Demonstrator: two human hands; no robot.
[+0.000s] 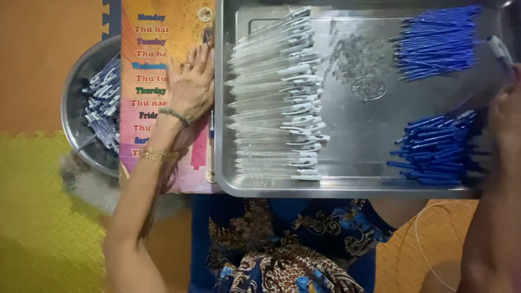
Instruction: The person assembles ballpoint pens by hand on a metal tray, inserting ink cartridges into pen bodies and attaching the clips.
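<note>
Beside the steel tray (228, 108), the left hand (191, 87) lies flat and empty on a colourful board (149, 65); the right hand's (507, 116) grip cannot be told.

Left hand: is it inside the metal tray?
No. The left hand lies flat on the colourful printed board, just outside the left rim of the metal tray.

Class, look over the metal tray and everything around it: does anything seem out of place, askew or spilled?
Nothing stands out. Clear pen barrels lie in a neat row in the tray, with blue refills in two tidy piles.
</note>
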